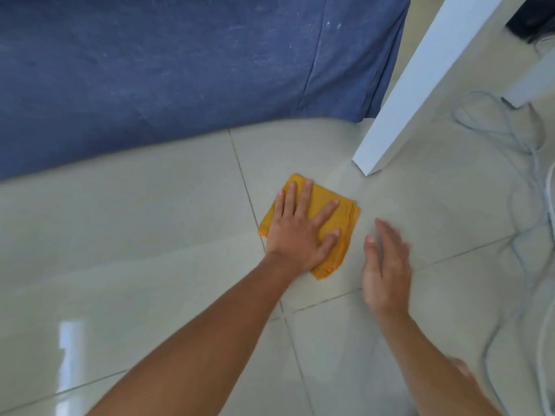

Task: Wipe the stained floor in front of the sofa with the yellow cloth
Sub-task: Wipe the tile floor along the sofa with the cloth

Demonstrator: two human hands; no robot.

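Note:
A folded yellow cloth (346,218) lies on the pale tiled floor (144,235), just in front of the blue sofa (180,70). My left hand (297,232) presses flat on the cloth, palm down with the fingers spread, and covers most of it. My right hand (386,271) is just right of the cloth, low over the tile with its fingers straight and together. It holds nothing and looks blurred. No stain stands out on the glossy tiles.
A white table leg (420,85) slants down to the floor just beyond and to the right of the cloth. Grey cables (510,139) trail over the tiles at the right. A second white leg (528,82) stands at the far right.

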